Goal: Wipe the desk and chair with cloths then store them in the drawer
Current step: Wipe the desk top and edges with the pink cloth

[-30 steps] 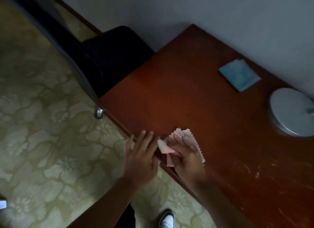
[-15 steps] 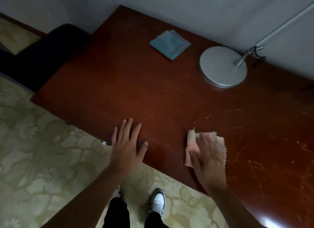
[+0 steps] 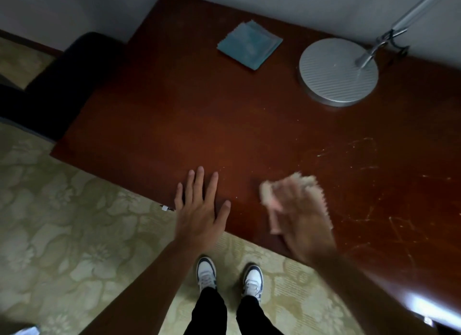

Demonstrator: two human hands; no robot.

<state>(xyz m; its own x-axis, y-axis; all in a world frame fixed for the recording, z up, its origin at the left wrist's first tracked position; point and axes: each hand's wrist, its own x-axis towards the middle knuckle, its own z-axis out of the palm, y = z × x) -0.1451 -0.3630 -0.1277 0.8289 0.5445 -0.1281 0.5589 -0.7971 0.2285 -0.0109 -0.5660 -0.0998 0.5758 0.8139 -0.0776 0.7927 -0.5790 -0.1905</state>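
The right hand presses a pink cloth on the bench near its front edge; blur hides its fingers. Left hand rests flat, fingers released. Soft, light and limp, the cloth likely handles best under a flat palm

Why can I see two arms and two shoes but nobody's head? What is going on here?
The camera sits on the person's head and looks down, so you see only what they see: their arms, legs and shoes. They stand at a brown desk. The left hand lies flat near the desk's edge, fingers straight. The right hand presses a pink cloth onto the desk; it looks blurry, probably because it is wiping fast. Farther back lie a folded blue cloth and the round grey base of a lamp. A dark chair stands at the desk's left end.
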